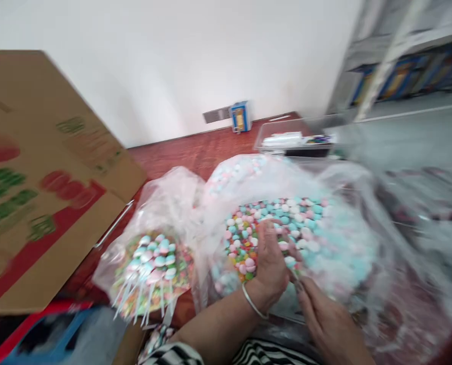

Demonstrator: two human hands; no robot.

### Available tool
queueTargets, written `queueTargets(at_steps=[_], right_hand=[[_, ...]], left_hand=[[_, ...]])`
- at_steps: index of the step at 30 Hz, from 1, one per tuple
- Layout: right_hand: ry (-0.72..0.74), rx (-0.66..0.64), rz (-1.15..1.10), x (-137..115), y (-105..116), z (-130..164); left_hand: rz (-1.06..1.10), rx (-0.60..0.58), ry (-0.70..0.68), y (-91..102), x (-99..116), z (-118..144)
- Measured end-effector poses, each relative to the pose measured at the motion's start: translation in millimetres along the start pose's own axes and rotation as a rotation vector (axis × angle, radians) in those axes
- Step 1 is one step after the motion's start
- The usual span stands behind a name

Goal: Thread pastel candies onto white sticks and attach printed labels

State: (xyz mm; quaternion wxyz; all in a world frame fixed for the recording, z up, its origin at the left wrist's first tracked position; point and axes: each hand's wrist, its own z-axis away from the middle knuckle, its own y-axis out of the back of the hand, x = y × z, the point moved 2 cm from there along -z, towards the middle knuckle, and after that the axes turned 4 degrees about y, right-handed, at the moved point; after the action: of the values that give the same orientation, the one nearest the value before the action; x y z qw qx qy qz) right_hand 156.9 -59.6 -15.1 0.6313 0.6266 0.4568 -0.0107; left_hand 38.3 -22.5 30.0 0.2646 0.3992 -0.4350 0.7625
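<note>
My left hand (270, 258), with a white bangle at the wrist, curls its fingers around pastel marshmallows (290, 261) over a large open plastic bag. My right hand (327, 317) pinches a thin white stick (295, 275) whose upper end reaches those marshmallows by my left fingers. Loose pastel marshmallows (294, 209) in pink, white and blue fill the bag (264, 178), with small bright pieces mixed in. To the left, several finished marshmallow sticks (155, 258) lie on another plastic bag (165, 190) of colourful small pieces, their white ends toward me.
A cardboard box (54, 167) stands at the left. Behind the bags are a small blue box (240, 116) and a clear plastic tray (262, 136) with white packages. Clear plastic packs (435, 197) lie at the right, blurred. A blue and red crate (59, 334) is low at the left.
</note>
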Motion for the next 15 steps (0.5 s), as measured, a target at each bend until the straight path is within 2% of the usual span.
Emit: queueTargets(at_steps=[2,4,6,8,11,13,15], right_hand=[[0.061,-0.003,0.054,11,-9,3],[0.118,-0.012,0.065,13,-17,-2],[0.158,-0.035,0.028,3,-22,-12],[0.189,-0.081,-0.036,-15,-20,-23],[0.244,-0.191,-0.118,-40,-8,-38],[0.224,-0.178,-0.124,-43,6,-43],[0.180,-0.205,-0.128,-36,21,-38]], left_hand=[[0.093,-0.064,0.006,1.9,-3,2],[0.141,-0.079,-0.001,5.5,-8,3],[0.126,-0.037,-0.018,13.7,-10,4],[0.078,0.022,-0.045,29.0,-1,5],[-0.095,0.128,-0.118,67.8,40,11],[-0.382,0.249,-0.236,103.5,87,18],[-0.743,0.467,-0.444,144.2,140,26]])
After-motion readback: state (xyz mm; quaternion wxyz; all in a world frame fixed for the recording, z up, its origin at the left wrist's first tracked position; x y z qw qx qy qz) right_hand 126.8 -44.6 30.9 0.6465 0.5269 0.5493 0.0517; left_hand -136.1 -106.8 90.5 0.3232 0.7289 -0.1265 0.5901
